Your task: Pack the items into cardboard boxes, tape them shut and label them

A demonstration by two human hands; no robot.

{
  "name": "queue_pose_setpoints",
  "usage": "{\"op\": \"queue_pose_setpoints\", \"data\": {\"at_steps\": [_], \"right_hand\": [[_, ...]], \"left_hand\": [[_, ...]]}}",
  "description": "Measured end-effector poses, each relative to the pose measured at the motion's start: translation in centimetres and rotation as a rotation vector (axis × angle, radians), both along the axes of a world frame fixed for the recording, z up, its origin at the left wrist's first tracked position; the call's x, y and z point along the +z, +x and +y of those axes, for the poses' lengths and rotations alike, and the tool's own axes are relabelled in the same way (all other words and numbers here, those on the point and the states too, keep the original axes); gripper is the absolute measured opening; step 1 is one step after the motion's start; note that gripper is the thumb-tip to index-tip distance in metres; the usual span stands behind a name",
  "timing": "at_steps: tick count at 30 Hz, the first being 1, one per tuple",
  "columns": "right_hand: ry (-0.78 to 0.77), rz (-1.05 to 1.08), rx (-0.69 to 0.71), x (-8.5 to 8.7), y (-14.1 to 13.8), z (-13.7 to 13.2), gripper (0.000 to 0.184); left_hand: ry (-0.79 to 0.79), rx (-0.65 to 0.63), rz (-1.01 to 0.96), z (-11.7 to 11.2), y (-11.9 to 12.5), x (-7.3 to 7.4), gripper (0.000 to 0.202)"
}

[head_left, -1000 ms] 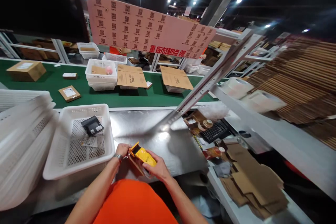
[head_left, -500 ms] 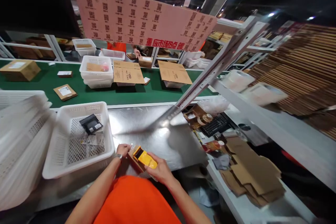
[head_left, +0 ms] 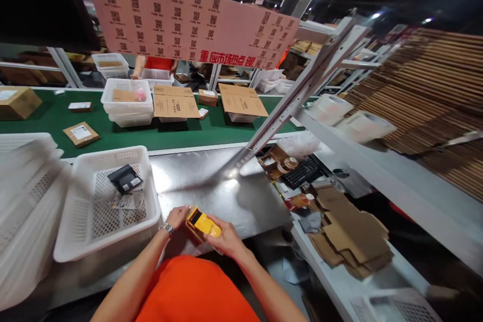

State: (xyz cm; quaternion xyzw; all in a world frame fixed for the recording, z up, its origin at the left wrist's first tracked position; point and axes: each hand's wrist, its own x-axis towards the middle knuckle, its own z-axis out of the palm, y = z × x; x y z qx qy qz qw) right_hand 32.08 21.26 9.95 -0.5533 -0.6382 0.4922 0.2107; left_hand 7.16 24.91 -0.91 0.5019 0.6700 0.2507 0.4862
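My right hand (head_left: 223, 238) is wrapped round a yellow tape dispenser (head_left: 205, 223), which lies over the top of a small cardboard box (head_left: 193, 232). At the far left end of that box, my left hand (head_left: 178, 216) has its fingers closed against the edge; a metal watch is on the wrist. The dispenser hides most of the box. Left of my hands stands a white plastic basket (head_left: 153, 196), holding a black pouch (head_left: 125, 179) and a clear packet (head_left: 127, 201). Beneath the box is a shiny metal table (head_left: 196, 176).
Stacked white baskets (head_left: 26, 211) stand at far left. A green conveyor (head_left: 124, 141) beyond the table carries boxes and baskets. To the right are a slanted metal post (head_left: 287, 110), a keyboard (head_left: 301, 173), flattened cardboard (head_left: 350, 221) and tape rolls (head_left: 331, 109). Another person's hand (head_left: 136, 74) shows behind the conveyor.
The dispenser has shifted slightly towards the box's far left end, near my left hand. The view has swung a little right. Behind the conveyor, the other person's hand has left a carton.
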Motion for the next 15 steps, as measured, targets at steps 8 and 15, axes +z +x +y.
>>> {"op": "queue_pose_setpoints", "data": {"at_steps": [8,15], "right_hand": [[-0.041,0.017,0.038,0.9,5.4,-2.7,0.066],[-0.105,-0.095,0.031,-0.3,8.7,-3.3,0.044]], "left_hand": [[-0.003,-0.153,0.121,0.2,0.8,-0.6,0.051],[0.004,-0.143,0.120,-0.1,0.9,-1.5,0.051]]}}
